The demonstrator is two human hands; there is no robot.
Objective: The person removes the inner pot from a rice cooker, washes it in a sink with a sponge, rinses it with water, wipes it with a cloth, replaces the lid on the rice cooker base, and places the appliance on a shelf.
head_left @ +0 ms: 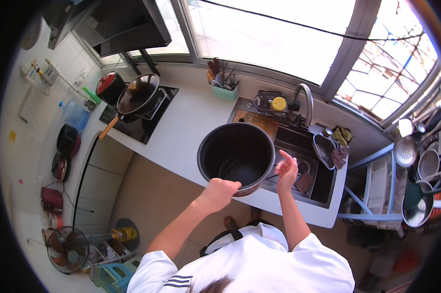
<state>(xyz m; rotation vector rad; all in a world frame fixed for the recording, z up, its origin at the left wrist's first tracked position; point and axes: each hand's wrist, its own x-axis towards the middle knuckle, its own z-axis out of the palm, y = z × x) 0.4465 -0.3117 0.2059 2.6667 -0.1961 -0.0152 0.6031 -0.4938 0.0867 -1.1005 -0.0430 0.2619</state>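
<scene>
A deep round pot with a dark interior (238, 150), possibly a cooker's inner pot, is tilted towards me above the counter's front edge. My left hand (222, 192) grips its near rim, with the thumb side towards the opening. Faint rings show on the pot's bottom; whether it holds a little water I cannot tell. To the right of the pot is my right hand (287, 171), index finger extended and the others partly curled, holding nothing visible. It hovers over the sink (324, 190), where a brown sponge-like block (303, 182) lies. A thin dark strip between pot and hand is unclear.
Behind the pot a wooden cutting board (259, 122) lies by the curved faucet (309, 104). A colander (323, 150) and cloths (340, 136) sit on the right. To the left, a lidded wok (138, 97) stands on the stove, its wooden handle (109, 127) overhanging the edge.
</scene>
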